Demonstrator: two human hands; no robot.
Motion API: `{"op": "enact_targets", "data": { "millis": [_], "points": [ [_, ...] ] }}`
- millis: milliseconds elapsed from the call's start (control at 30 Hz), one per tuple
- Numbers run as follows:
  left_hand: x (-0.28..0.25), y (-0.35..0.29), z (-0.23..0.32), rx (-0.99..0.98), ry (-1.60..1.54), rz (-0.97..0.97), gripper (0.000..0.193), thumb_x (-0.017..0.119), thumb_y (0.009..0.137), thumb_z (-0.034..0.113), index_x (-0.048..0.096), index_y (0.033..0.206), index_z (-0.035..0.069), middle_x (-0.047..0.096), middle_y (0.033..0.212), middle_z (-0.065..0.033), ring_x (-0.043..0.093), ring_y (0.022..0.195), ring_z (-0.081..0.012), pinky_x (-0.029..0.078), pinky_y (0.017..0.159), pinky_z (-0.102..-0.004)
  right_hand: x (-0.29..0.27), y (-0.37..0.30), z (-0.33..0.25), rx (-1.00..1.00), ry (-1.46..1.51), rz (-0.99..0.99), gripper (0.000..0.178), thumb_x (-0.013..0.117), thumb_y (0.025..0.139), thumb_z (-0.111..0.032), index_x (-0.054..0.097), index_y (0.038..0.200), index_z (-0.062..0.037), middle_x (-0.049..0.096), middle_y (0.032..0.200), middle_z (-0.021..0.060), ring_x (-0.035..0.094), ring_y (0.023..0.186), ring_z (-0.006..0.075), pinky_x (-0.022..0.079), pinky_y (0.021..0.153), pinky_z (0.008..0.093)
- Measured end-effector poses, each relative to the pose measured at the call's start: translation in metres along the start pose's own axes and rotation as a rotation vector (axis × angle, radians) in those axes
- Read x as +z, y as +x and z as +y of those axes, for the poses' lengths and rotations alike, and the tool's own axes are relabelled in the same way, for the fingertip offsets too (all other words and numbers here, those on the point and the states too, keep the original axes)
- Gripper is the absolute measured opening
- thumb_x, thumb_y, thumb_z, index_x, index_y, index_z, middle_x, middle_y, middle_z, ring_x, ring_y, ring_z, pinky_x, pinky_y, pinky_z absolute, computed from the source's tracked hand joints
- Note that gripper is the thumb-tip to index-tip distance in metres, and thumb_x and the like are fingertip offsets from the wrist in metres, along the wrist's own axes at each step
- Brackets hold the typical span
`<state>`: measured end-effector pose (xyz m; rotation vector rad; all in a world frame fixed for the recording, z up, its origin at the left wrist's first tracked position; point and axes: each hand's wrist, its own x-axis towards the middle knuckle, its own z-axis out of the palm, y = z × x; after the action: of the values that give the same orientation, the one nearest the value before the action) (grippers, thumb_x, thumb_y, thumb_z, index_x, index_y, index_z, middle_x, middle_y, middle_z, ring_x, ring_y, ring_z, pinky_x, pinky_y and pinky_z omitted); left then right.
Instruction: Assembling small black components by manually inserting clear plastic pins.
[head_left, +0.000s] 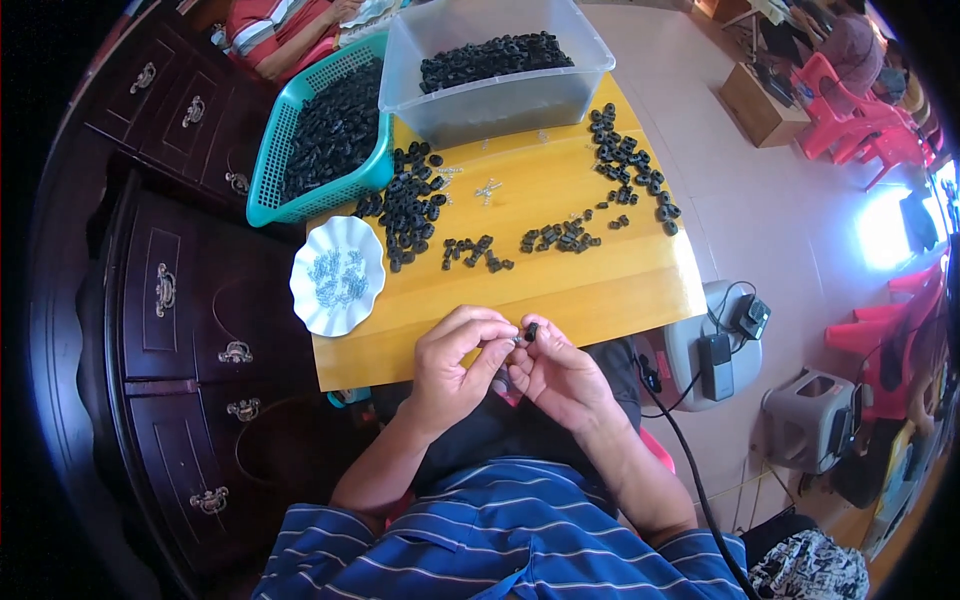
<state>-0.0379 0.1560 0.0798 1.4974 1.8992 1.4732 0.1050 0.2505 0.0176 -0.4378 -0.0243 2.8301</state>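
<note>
The little black part (531, 331) is right around mid-frame, over the near edge of the yellow table (610, 290), pinched between thumb and fingers of the right hand (568, 378), while the left hand (452, 368) just beside it has its fingertips closed on some tiny shiny bit (516, 340), too small to make out. Loose black pieces (408, 205) are scattered across the upper middle, with a wavy white dish (303, 298) of silvery bits left of centre, and a teal basket (262, 203) plus a clear bin (490, 125) up top.
</note>
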Motion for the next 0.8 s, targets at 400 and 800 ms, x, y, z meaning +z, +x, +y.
{"op": "enact_targets", "data": {
  "millis": [400, 800],
  "points": [
    [0.006, 0.001, -0.001, 0.012, 0.064, -0.001, 0.010, 0.072, 0.083, -0.004, 0.070, 0.092, -0.001, 0.068, 0.092, -0.0112, 0.068, 0.084, -0.0224, 0.054, 0.073, -0.0303, 0.004, -0.002, 0.001, -0.017, -0.099, 0.024, 0.019, 0.059, 0.102, -0.018, 0.059, 0.119, -0.0090, 0.066, 0.102, 0.0029, 0.067, 0.091, 0.0116, 0.057, 0.083, 0.0275],
    [0.003, -0.001, -0.004, 0.055, 0.105, -0.016, 0.015, 0.074, 0.080, -0.004, 0.072, 0.094, 0.000, 0.068, 0.091, -0.0118, 0.068, 0.080, -0.0231, 0.054, 0.069, -0.0297, 0.013, -0.004, 0.006, -0.042, -0.160, 0.067, 0.021, 0.060, 0.101, -0.015, 0.060, 0.120, -0.0055, 0.067, 0.098, 0.0028, 0.067, 0.085, 0.0102, 0.058, 0.080, 0.0251]
  ]
}}
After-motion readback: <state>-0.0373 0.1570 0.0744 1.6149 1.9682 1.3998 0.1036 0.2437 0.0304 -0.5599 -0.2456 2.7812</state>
